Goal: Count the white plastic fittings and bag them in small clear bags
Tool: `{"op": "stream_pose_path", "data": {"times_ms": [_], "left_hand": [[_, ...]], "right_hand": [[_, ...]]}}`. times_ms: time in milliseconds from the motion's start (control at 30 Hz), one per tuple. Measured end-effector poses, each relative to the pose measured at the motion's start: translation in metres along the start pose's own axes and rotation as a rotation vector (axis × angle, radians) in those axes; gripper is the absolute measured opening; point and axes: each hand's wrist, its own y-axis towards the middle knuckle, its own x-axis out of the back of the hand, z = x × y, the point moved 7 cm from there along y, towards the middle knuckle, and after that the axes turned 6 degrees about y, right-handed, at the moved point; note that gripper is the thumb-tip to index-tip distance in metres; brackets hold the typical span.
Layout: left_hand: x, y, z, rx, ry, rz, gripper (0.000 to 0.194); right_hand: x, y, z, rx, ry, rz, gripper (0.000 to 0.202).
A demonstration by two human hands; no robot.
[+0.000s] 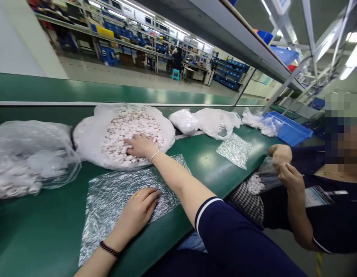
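The right hand [142, 146] touches white pieces [143, 124] at 9 o'clock. At 7 o'clock, the left hand [137, 211] rests on silvery film [106, 200].

factory floor | green workbench [48, 215] | blue bins [290, 129] | stools [175, 74] | shelving [228, 73]

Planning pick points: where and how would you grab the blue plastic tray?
Probably the rim of the blue plastic tray, near its right corner, fingers coming down from above: it sits open side up with raised walls, and white bagged parts crowd its left end.
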Motion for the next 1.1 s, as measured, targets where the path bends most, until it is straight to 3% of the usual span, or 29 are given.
{"op": "stream_pose_path", "data": {"times_ms": [167,267,433,800,1100], "left_hand": [[-0.01,-0.003,-0.006,-0.033,-0.019,0.08,0.027],[-0.016,-0.005,-0.006,-0.031,-0.028,0.119,0.031],[-0.02,-0.006,-0.005,-0.066,-0.029,0.11,0.034],[-0.016,-0.004,-0.01,-0.085,-0.012,0.135,0.032],[-0.018,-0.007,-0.009,-0.058,-0.021,0.145,0.03]], "right_hand": [[0.001,0.008,-0.003,0.033,-0.014,-0.096,0.041],[0.004,0.01,-0.002,0.005,-0.065,-0.181,0.067],[0.008,0.013,0.0,-0.069,-0.101,-0.248,0.049],[0.014,0.019,-0.002,0.049,-0.066,-0.264,0.037],[0.015,0.021,-0.007,-0.015,0.07,-0.244,0.04]]}}
